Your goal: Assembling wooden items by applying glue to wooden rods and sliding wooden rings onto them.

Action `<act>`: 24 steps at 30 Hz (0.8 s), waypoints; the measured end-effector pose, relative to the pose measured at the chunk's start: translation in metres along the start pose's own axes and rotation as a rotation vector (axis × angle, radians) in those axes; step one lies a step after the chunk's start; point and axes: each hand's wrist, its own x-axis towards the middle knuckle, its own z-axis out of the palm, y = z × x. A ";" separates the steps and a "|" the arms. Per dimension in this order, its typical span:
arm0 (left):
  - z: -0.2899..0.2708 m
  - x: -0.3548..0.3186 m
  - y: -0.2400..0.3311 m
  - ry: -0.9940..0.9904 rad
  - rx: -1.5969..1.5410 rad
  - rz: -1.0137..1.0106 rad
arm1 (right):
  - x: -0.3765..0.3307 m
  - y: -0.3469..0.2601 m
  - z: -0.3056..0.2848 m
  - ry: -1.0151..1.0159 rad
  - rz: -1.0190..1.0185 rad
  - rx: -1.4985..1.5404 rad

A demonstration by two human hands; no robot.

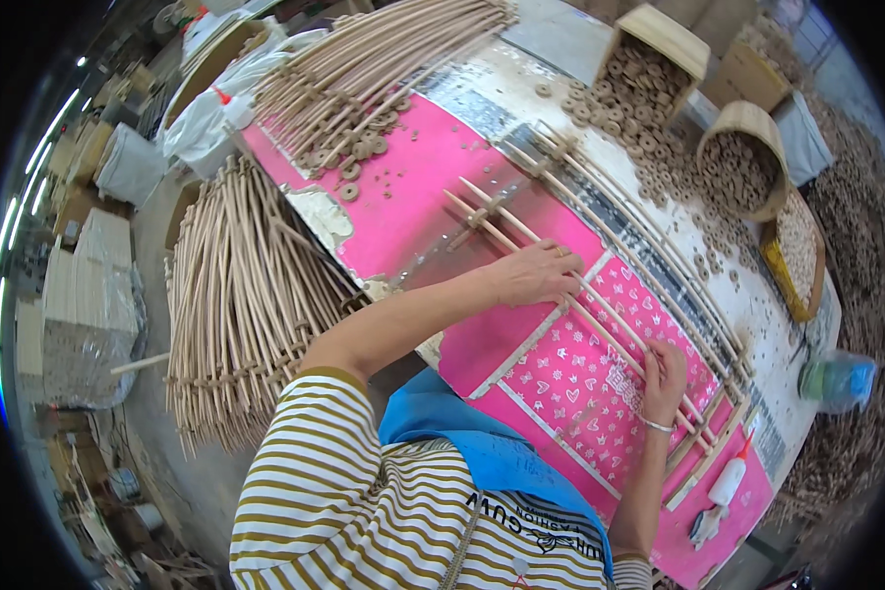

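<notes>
Two long wooden rods (600,307) lie side by side across the pink table covering (413,162), joined near each end by small wooden crosspieces (479,215). My left hand (539,273) is closed over the rods left of their middle, palm down, with a ring on one finger. Further along, toward their right end, my right hand (665,382) grips the rods with bent fingers. Some of its fingertips are hidden. Just beyond lies another set of joined rods (639,236), apart from my hands.
Loose wooden rings (649,147) spread along the far side, beside a tipped box (659,59) and a round tub (747,157). Bundled rods (236,295) stand off the table's left edge; more rods (383,59) lie at far left. A glue bottle (730,479) lies at right.
</notes>
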 end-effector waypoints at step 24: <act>-0.262 -0.263 0.118 0.769 0.225 -0.748 | 0.009 -0.066 -0.043 0.157 -0.217 0.040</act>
